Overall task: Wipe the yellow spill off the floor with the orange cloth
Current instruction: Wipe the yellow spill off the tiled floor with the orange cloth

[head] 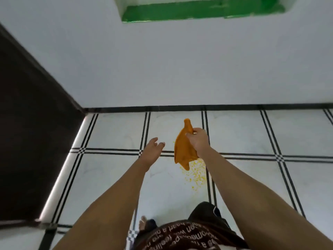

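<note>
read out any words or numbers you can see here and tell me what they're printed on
Brown shirt: white lettering, seen upside down from the wearer's view and blurred; fragments look like "feeling" and "a", but no phrase reads reliably.
Orange cloth, floor tiles, wall, green ledge: no text.

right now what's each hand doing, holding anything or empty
Left hand: open, fingers spread, holding nothing.
Right hand: closed on the orange cloth, which hangs above the yellow spill.

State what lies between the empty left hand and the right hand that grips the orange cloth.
In the head view, only bare white floor tile shows between the left hand and the orange cloth hanging from the right hand.
</note>
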Available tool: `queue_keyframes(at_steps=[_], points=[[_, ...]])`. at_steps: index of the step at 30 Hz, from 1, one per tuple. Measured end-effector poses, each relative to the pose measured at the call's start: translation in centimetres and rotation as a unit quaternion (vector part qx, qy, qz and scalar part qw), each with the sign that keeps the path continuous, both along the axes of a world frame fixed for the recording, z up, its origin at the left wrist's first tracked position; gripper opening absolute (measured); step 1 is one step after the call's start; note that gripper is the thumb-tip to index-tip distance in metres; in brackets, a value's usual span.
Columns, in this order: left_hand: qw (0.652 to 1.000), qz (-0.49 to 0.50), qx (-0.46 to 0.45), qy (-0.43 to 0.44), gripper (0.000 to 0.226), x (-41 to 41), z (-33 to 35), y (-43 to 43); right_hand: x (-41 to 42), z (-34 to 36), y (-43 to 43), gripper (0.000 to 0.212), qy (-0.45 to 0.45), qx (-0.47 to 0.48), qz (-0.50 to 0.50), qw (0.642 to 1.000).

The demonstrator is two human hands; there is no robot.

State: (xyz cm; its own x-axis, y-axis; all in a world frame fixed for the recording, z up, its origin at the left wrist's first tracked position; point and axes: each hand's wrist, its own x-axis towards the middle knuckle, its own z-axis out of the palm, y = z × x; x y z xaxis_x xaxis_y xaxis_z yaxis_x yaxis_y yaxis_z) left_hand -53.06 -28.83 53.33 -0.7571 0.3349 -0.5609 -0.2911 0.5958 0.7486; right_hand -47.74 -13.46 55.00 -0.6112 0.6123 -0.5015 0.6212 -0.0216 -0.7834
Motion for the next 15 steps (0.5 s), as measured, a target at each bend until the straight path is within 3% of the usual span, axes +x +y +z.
queue_keyframes(at_steps=[8, 15], points=[[0.988, -0.151, -0.006, -0.037, 0.051, -6.5, -1.9, 1.1, -2.6, -1.0, -1.4, 0.029, -0.011, -0.003, -0.174, 0.985], [0.980, -0.189, -0.016, -0.068, 0.049, -12.3, -9.3, 6.7, -6.1, -9.8, 2.1, 0.022, -0.036, -0.027, -0.259, 0.965]])
